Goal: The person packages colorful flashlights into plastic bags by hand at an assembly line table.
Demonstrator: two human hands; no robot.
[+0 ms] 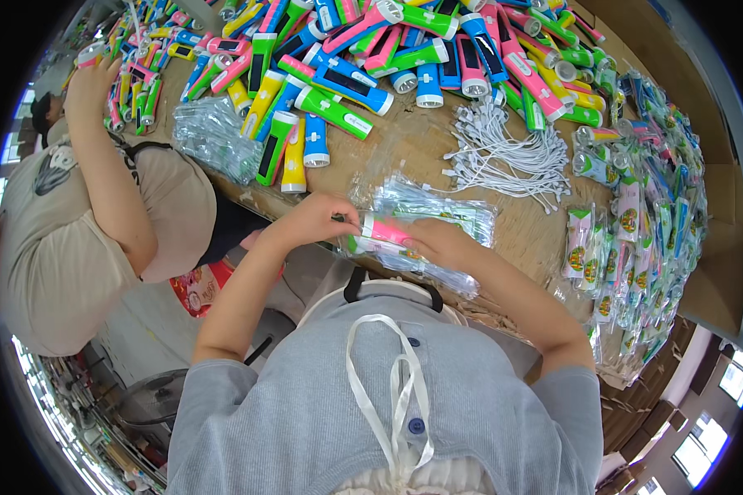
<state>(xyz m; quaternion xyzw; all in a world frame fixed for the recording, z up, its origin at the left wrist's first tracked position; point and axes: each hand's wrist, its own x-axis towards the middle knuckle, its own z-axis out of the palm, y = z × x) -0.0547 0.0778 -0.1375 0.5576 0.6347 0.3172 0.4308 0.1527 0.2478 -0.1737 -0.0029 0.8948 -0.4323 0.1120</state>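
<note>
Close to the table's near edge, a pink flashlight (390, 233) with a white end lies between my hands, inside or against a clear plastic bag (351, 242) with green print. The fingers of my left hand (318, 221) are pinched at the bag's edge, by the flashlight's white end. My right hand (444, 242) is closed around the flashlight's other end, hiding part of it. Just beyond lies a stack of flat clear bags (462, 213) with green print.
Coloured flashlights (330, 74) are heaped across the far side. White cables (508, 153) lie right of centre, and bagged flashlights (636, 219) pile up at the right. Clear plastic sleeves (216, 140) sit left, near a co-worker (99, 214) reaching to the heap.
</note>
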